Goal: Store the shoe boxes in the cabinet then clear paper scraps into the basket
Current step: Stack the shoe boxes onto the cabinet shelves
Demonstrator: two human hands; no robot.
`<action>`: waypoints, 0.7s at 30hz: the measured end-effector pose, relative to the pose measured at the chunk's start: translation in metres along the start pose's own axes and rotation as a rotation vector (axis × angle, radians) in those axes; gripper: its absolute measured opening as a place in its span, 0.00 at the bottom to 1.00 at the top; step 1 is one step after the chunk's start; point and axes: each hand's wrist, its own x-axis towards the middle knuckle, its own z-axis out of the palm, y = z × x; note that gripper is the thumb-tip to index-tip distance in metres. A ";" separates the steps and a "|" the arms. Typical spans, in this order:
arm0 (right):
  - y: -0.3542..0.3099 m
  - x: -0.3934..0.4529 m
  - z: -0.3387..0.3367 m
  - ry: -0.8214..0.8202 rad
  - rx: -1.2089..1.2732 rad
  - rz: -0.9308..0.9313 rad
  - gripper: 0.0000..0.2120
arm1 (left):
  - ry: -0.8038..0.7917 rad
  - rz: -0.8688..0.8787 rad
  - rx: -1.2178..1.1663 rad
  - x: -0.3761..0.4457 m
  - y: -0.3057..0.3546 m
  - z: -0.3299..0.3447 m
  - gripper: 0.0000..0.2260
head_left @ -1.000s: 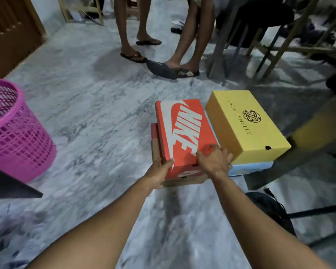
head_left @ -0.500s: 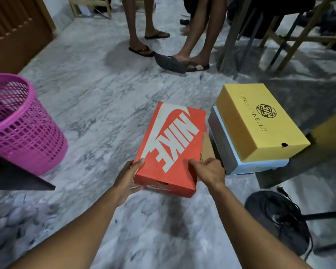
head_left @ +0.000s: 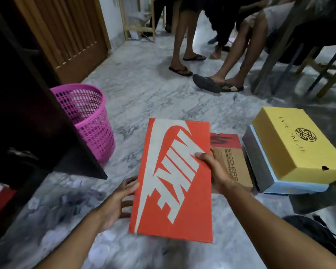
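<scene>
Head view: both hands carry the orange shoe box (head_left: 173,179) clear of the floor, lid up. The left hand (head_left: 117,200) has its grip clamped on the box's left long side, fingers under the edge; the right hand (head_left: 214,171) is clamped on the right long side, thumb on the lid. Just right of the right grip the brown box (head_left: 231,162) lies on the floor, and beyond it the yellow box (head_left: 299,146) sits on a blue-lidded box (head_left: 268,171). Left of the left grip stands the dark cabinet (head_left: 27,117), with the pink basket (head_left: 89,121) behind its edge and pale paper scraps (head_left: 66,199) on the floor below.

The step in hand looks like storing the first box. The next move calls for swinging it left and sliding it level into the cabinet.
</scene>
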 end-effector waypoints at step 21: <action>-0.103 -0.131 0.336 -0.958 -0.271 -0.334 0.28 | 0.652 0.691 0.086 -0.311 0.100 -0.194 0.36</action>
